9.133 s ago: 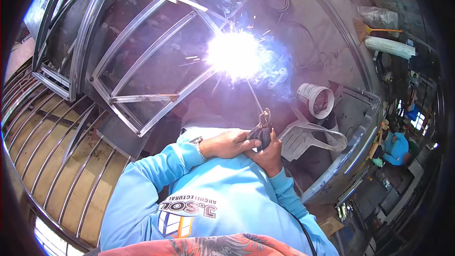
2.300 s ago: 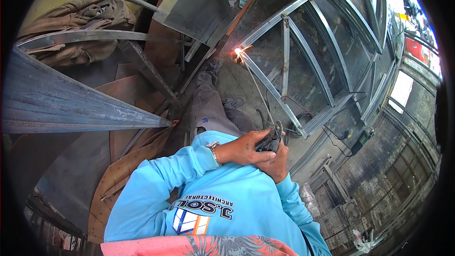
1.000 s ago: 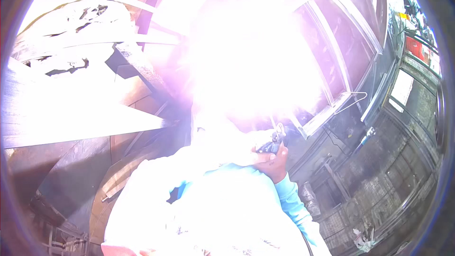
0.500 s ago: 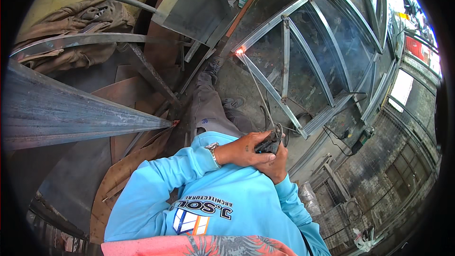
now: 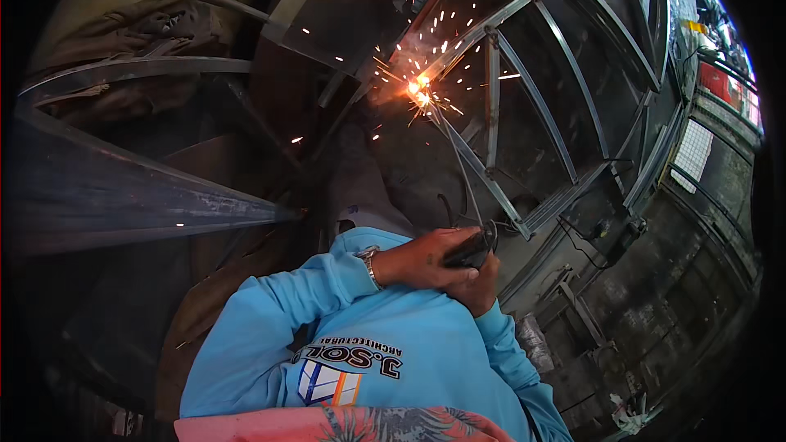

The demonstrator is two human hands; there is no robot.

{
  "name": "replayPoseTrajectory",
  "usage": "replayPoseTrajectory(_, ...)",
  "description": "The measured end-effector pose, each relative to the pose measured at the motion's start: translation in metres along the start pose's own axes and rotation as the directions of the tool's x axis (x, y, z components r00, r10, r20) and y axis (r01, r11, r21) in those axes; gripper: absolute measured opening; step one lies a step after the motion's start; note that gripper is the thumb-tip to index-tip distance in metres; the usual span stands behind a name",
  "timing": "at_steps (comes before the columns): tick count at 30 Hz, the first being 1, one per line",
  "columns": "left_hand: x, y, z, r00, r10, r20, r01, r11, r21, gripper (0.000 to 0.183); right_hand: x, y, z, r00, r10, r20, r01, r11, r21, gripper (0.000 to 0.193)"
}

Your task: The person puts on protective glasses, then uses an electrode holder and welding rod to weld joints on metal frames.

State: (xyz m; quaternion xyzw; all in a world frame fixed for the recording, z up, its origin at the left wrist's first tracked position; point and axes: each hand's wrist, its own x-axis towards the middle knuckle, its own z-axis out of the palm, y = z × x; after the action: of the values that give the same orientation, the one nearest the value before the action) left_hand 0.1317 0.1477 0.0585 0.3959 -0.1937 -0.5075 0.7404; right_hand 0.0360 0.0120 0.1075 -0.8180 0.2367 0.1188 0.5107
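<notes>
Both hands come together in front of my blue sweatshirt around a black welding electrode holder. My left hand, with a watch at the wrist, is closed over the holder from the left. My right hand wraps it from below and the right, its fingers partly hidden. A thin welding rod runs up and away from the holder. Its far tip meets the near-left corner of a silvery steel frame, where a bright arc throws orange sparks all round. The glare hides the joint itself.
A broad steel beam juts in from the left. Curved metal bars and a brown cloth lie beyond it. Metal scraps lie on the right, and a cable trails near the frame.
The small red glow at the frame corner has become a bright arc with flying sparks, and the surroundings look darker. The holder has tilted slightly; both hands stay nearly in place.
</notes>
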Motion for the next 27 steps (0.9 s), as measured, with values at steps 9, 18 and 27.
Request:
replayPoseTrajectory(9,0.0,0.004,0.0,0.995,-0.103,0.014,0.104,0.993,-0.059,0.064,0.001,0.0,-0.002,1.0,0.007,0.008,-0.007,0.999,-0.037,0.06)
replayPoseTrajectory(18,0.0,0.004,-0.003,0.994,-0.111,0.023,0.112,0.993,-0.049,0.061,0.004,-0.004,0.0,0.999,0.029,0.017,-0.028,0.998,-0.054,0.059)
replayPoseTrajectory(27,0.0,-0.006,0.001,0.999,-0.035,-0.002,0.034,0.996,-0.079,0.057,0.004,-0.009,0.004,1.0,0.026,0.013,-0.027,0.998,0.059,0.07)
